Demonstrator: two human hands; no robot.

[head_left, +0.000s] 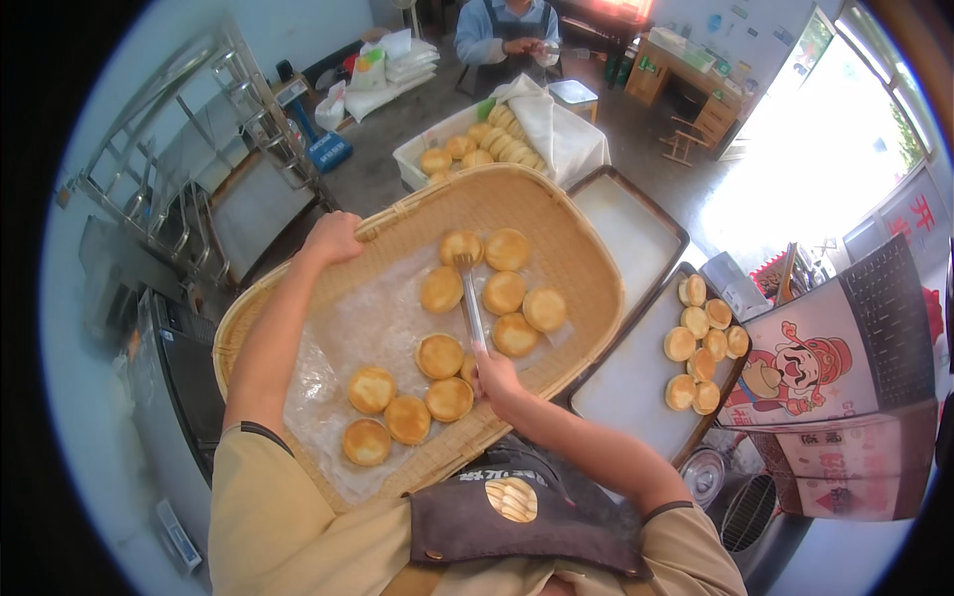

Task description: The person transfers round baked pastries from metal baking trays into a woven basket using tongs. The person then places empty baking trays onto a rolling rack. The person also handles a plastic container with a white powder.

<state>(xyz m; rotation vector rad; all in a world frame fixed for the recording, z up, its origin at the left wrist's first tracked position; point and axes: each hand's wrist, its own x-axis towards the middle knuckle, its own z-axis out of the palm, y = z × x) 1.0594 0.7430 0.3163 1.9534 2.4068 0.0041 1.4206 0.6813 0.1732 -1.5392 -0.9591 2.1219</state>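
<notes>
My left hand (333, 238) is closed round the upper left rim of a large woven bamboo basket (397, 207), which tilts in front of my body. My right hand (492, 377) grips a pair of metal tongs (474, 316). Their forked tip lies on a round golden bun (461, 246) near the basket's far side; whether it pinches the bun I cannot tell. Several more buns (407, 419) lie in two loose groups on a clear plastic sheet (343, 328) lining the basket. One bun is partly hidden by my right hand.
Beyond the basket, a white crate (405, 164) holds many buns and a white cloth (532, 111). On the right, a dark-edged tray (626, 397) bears several buns, beside a printed carton (805, 368). A metal rack (248, 109) stands left. A co-worker (507, 40) sits behind the crate.
</notes>
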